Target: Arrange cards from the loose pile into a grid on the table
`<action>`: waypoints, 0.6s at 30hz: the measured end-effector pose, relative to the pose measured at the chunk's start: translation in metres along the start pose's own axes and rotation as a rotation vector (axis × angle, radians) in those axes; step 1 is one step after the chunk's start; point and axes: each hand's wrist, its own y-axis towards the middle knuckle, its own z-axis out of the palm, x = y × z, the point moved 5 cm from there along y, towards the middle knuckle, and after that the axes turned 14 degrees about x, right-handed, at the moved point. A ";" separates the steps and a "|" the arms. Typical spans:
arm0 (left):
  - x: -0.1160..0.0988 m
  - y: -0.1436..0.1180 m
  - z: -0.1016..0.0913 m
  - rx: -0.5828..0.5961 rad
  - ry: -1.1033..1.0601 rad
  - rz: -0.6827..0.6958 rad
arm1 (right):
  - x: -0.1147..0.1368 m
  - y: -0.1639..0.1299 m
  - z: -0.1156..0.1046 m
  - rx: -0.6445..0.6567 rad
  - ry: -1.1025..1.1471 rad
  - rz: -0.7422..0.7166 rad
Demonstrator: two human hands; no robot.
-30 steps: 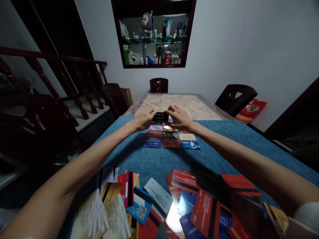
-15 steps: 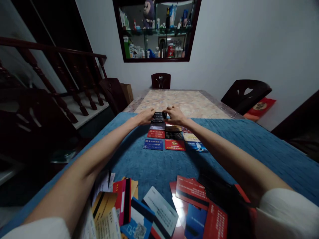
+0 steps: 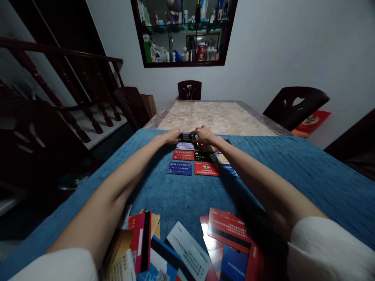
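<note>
Two hands work at the far end of the card grid on the table (image 3: 307, 171), which is covered by a blue cloth. The left hand (image 3: 171, 136) and right hand (image 3: 203, 135) each pinch one end of a black card (image 3: 185, 137), grip closed on it, low over the cloth. Just nearer lie rows of cards, including a red card (image 3: 183, 155) and a blue card (image 3: 179, 168). A loose card pile (image 3: 187, 253) lies at the near edge, well apart.
</note>
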 end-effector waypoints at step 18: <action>0.009 0.010 0.010 0.029 -0.055 0.013 | 0.008 0.010 0.007 0.072 -0.031 0.004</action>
